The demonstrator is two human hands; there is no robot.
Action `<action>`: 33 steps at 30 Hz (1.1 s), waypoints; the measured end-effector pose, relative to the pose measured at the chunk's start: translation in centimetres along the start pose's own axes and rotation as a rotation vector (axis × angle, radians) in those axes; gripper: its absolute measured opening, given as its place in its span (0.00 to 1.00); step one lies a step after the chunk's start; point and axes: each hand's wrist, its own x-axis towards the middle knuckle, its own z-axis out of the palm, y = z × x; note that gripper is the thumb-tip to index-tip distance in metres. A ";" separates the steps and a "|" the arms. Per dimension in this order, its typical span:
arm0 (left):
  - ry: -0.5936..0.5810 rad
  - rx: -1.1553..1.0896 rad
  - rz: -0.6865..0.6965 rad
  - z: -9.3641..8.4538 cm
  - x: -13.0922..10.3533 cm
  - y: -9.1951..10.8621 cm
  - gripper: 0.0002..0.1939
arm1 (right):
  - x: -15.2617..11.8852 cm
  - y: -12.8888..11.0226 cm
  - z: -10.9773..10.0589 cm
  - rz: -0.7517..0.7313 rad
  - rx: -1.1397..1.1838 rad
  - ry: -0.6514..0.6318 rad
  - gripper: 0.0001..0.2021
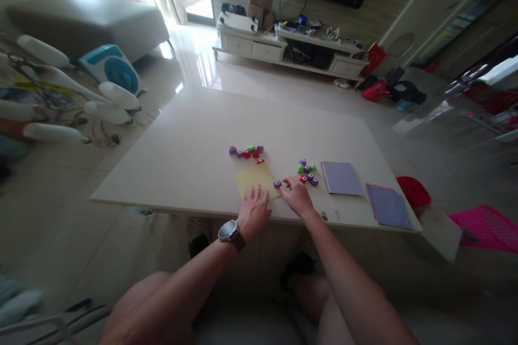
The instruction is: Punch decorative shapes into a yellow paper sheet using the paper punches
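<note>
My left hand [254, 209] lies flat with fingers spread on a yellow square sheet of paper [251, 177] near the table's front edge. My right hand [298, 197] has its thumb and fingers bent together at a small purple piece [277, 184] with a white-and-dark round spot, at the sheet's right edge. Beyond the paper sits a cluster of similar purple, red and green pieces [246, 153]. One red piece [260, 161] lies at the sheet's far edge. Just past my right hand is a second cluster, with a green piece [300, 169] among several others.
A closed lilac notebook [342, 178] and a purple sheet-like pad [389, 206] lie on the white table [194, 140] to the right. Two tiny items, one a yellowish piece [324, 215], rest near the front edge. A pink basket [485, 228] stands beyond the right edge.
</note>
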 end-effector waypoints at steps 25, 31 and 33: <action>-0.004 0.054 0.107 1.0 -1.2 -0.4 0.36 | 0.9 0.4 2.2 0.081 0.133 0.022 0.08; -0.009 0.028 0.106 1.1 -1.1 -0.5 0.36 | 1.4 0.0 2.1 0.144 0.136 0.034 0.07; -0.004 0.024 0.103 1.2 -1.0 -0.5 0.36 | 1.5 -0.3 2.0 0.162 0.148 0.038 0.07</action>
